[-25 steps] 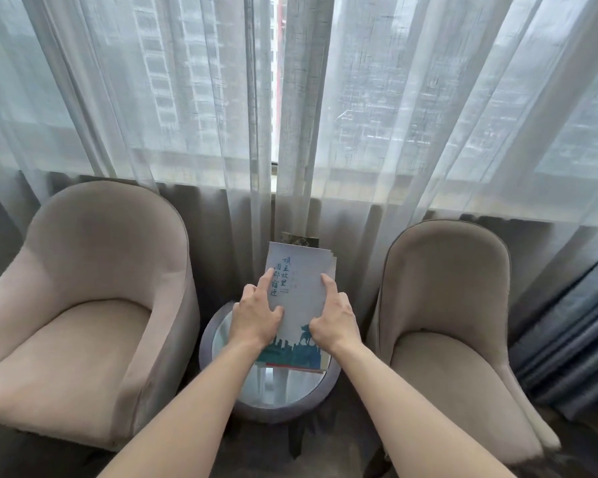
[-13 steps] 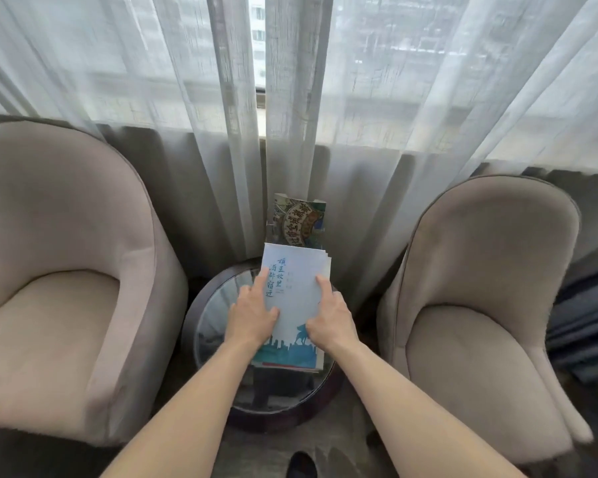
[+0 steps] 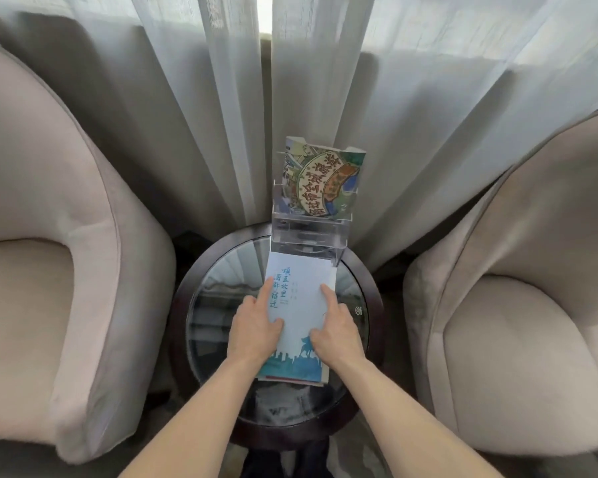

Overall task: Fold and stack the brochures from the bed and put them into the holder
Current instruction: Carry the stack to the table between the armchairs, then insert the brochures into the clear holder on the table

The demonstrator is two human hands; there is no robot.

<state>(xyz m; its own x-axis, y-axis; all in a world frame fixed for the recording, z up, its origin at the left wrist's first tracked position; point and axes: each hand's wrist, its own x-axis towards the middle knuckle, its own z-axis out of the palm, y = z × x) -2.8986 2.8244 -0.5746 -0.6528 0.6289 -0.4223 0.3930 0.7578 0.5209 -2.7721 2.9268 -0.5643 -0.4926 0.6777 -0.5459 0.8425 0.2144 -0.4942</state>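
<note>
A stack of folded white brochures (image 3: 299, 305) with blue writing and a blue skyline lies over the round glass table (image 3: 218, 305). My left hand (image 3: 256, 327) grips the stack's left edge, forefinger stretched along the cover. My right hand (image 3: 335, 331) grips its right edge the same way. The stack's far end touches the foot of a clear acrylic holder (image 3: 309, 232) at the table's back. A colourful green brochure (image 3: 321, 181) stands upright in the holder's upper pocket.
A beige armchair (image 3: 49, 270) stands left of the table and another beige armchair (image 3: 518, 322) stands right of it. Sheer white curtains (image 3: 187, 115) hang close behind the holder. The table's dark wooden rim (image 3: 375, 305) rings the glass.
The view has dropped and come closer, so the table and holder look larger. Both hands have brought the stack down toward the glass, with its far end at the holder's foot.
</note>
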